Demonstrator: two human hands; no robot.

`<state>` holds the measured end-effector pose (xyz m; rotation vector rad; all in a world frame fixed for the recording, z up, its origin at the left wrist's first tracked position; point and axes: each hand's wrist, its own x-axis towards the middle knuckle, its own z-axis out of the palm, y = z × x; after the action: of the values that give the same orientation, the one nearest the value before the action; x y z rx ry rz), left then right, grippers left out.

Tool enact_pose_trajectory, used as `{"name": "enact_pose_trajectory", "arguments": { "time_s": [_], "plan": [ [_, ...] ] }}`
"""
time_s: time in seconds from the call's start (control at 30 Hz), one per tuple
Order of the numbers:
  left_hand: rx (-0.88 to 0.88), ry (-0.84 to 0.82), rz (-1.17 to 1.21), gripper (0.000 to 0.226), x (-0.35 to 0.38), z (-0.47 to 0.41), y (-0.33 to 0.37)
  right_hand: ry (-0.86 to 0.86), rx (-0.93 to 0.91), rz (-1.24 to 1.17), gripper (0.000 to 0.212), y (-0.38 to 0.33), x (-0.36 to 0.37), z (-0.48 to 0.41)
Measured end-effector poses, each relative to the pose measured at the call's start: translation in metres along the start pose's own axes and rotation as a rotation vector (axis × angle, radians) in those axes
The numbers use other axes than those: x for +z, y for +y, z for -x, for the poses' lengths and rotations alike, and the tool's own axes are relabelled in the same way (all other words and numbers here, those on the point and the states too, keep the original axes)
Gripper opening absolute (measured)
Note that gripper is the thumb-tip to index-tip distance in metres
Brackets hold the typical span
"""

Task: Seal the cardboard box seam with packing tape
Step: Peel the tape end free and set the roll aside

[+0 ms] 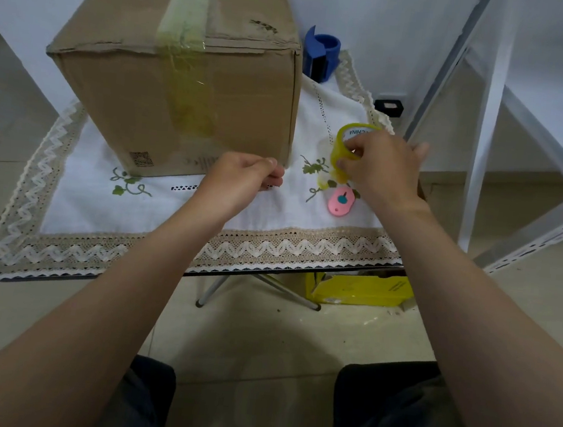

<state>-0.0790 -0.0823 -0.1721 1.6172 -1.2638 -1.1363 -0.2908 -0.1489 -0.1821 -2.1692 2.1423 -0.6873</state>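
Observation:
A brown cardboard box (191, 67) stands on the table, with a strip of yellowish clear tape (187, 32) running along its top seam and down the near face. My right hand (380, 168) grips a yellow roll of packing tape (345, 143) to the right of the box, just above the cloth. My left hand (246, 175) hovers at the box's near right corner with its fingers curled and pinched together; whether it holds a tape end I cannot tell.
A white embroidered tablecloth (170, 209) with a lace border covers the small table. A pink cutter (340, 201) lies under my right hand. A blue tape dispenser (321, 57) stands behind the box. White shelving (480, 129) rises at right; a yellow bag (358, 289) lies under the table.

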Motion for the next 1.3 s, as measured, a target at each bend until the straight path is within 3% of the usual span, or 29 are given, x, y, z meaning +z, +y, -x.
{"name": "enact_pose_trajectory", "arguments": {
  "time_s": [0.17, 0.37, 0.47, 0.53, 0.63, 0.73, 0.97, 1.17, 1.3],
  "plan": [
    [-0.014, -0.009, -0.01, 0.024, -0.002, 0.0, 0.001, -0.026, -0.004, 0.011, 0.009, -0.003, 0.001, 0.0],
    [-0.006, -0.017, -0.006, 0.025, -0.003, -0.001, -0.002, -0.026, -0.027, 0.079, 0.043, -0.015, -0.014, 0.007],
    [0.007, -0.008, 0.035, 0.031, -0.004, -0.001, -0.001, 0.019, -0.046, 0.107, 0.035, -0.024, -0.022, 0.012],
    [0.025, -0.005, 0.052, 0.032, -0.004, 0.0, -0.001, -0.091, -0.01, 0.069, 0.026, -0.028, -0.026, 0.016],
    [0.043, -0.006, 0.052, 0.032, -0.004, 0.001, -0.001, -0.354, 0.048, 0.176, 0.032, -0.029, -0.026, 0.025],
    [0.046, -0.001, 0.053, 0.031, -0.004, 0.002, 0.0, -0.456, 0.049, 0.216, 0.04, -0.026, -0.022, 0.031],
    [0.046, 0.02, 0.031, 0.03, -0.007, 0.005, 0.005, -0.444, 0.019, 0.112, 0.033, -0.028, -0.022, 0.033],
    [0.044, 0.053, 0.032, 0.031, -0.015, 0.007, 0.005, -0.217, -0.044, -0.076, 0.038, -0.044, -0.017, 0.024],
    [0.027, 0.066, 0.02, 0.03, -0.02, 0.01, 0.003, -0.165, -0.027, -0.105, 0.033, -0.055, 0.0, 0.015]
  ]
}}
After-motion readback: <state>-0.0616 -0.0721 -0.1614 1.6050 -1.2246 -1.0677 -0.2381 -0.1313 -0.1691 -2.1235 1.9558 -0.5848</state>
